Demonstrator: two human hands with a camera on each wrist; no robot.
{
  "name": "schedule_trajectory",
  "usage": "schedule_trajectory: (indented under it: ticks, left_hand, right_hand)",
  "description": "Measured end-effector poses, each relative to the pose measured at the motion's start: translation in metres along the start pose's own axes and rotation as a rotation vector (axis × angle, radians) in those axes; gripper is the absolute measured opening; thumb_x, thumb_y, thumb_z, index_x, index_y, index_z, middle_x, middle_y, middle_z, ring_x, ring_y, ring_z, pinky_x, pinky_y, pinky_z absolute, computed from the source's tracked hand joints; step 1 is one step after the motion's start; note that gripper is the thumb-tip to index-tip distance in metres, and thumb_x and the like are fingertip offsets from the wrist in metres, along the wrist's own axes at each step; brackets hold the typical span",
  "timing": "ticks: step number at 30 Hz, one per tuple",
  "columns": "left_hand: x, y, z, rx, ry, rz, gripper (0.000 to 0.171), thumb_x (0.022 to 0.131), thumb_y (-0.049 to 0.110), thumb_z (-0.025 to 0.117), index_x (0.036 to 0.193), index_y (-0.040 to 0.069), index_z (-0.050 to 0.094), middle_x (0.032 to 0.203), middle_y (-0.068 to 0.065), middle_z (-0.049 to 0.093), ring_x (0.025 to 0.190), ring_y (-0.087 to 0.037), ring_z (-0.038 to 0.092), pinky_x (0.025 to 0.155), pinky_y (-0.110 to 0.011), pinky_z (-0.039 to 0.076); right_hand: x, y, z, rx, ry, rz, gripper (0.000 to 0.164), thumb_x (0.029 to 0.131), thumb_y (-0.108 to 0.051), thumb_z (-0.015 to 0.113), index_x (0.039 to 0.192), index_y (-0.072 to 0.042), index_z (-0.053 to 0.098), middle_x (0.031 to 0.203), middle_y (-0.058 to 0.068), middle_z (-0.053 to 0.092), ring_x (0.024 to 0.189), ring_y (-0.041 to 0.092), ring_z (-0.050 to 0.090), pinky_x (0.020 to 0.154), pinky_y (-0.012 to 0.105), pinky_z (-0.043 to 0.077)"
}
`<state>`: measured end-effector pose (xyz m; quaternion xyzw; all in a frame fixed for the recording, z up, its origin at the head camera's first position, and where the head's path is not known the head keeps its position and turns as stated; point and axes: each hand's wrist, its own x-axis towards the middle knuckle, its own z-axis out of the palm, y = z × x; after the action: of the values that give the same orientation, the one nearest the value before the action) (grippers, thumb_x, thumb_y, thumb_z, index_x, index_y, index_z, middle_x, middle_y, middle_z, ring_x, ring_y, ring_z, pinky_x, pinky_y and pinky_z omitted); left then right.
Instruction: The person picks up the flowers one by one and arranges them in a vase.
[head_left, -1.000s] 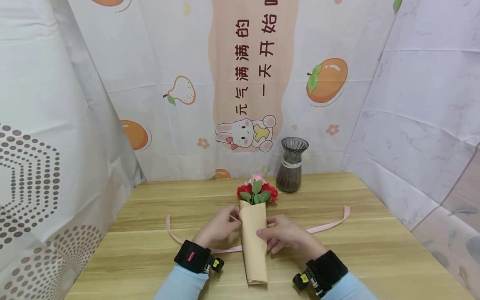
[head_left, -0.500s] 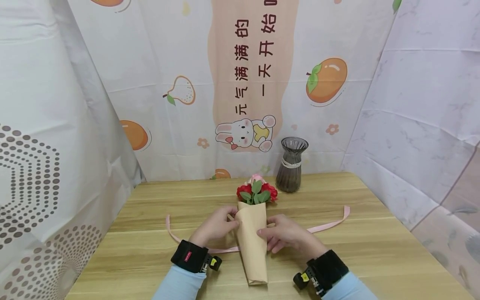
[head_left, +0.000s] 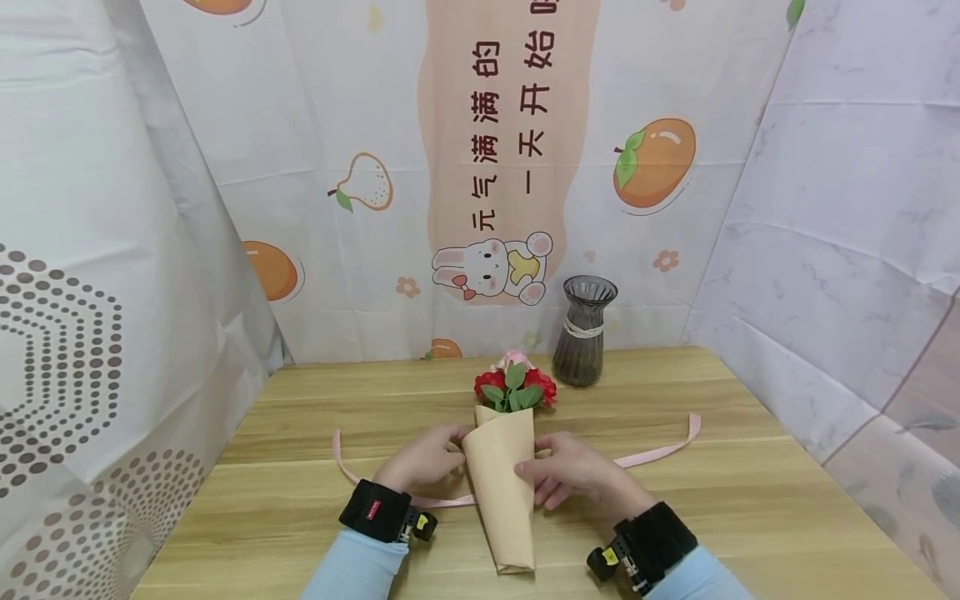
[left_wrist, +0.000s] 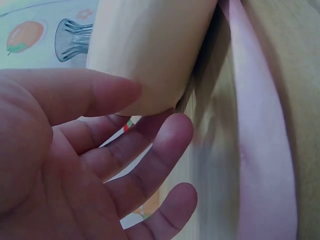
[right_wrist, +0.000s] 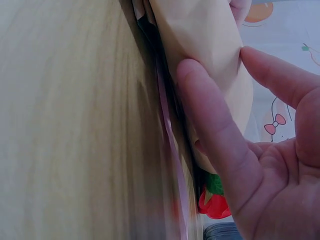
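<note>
A bouquet of red roses (head_left: 540, 386) and a pink flower (head_left: 515, 359) lies on the table, its stems rolled in tan wrapping paper (head_left: 504, 487). My left hand (head_left: 424, 457) pinches the paper's left edge; in the left wrist view the thumb (left_wrist: 117, 94) lies on its outside and fingertips tuck behind the edge. On the opposite side, my right hand (head_left: 573, 473) holds the roll, with the thumb on top and the fingers along its side. A pink ribbon (head_left: 654, 455) passes underneath the roll, both ends spread to the sides. The stems are hidden by the paper.
A dark ribbed glass vase (head_left: 579, 337) with a pale cord round its neck stands behind the bouquet, to the right. The wooden table (head_left: 300, 542) ends at a printed cloth backdrop (head_left: 360, 275), and hanging cloths flank it on both sides.
My left hand has drawn the paper's upper left edge to the left, so the wrap flares wider at the top. The right hand stays in place.
</note>
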<state>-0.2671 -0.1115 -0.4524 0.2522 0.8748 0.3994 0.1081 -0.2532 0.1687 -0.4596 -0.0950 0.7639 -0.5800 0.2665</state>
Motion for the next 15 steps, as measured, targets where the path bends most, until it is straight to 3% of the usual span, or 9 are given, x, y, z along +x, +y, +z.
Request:
schedule_trajectory:
  ticks: [6, 15]
  left_hand:
    - [-0.001, 0.002, -0.003, -0.059, 0.033, -0.039, 0.018, 0.093, 0.005, 0.059, 0.111, 0.003, 0.063, 0.098, -0.007, 0.062, 0.075, -0.018, 0.055, 0.063, -0.033, 0.044]
    - [-0.001, 0.012, -0.008, -0.089, 0.08, 0.009, 0.01, 0.096, 0.011, 0.063, 0.106, 0.007, 0.064, 0.097, -0.005, 0.063, 0.079, -0.021, 0.059, 0.064, -0.034, 0.046]
  right_hand:
    - [0.001, -0.001, 0.0, -0.007, 0.004, 0.0, 0.076, 0.092, -0.03, 0.077, 0.142, 0.014, 0.039, 0.08, 0.022, 0.072, 0.067, 0.031, 0.072, 0.058, 0.042, 0.059]
    - [0.0, 0.001, 0.0, -0.012, 0.009, -0.01, 0.074, 0.093, -0.029, 0.076, 0.141, 0.013, 0.04, 0.081, 0.021, 0.072, 0.068, 0.031, 0.072, 0.058, 0.043, 0.059]
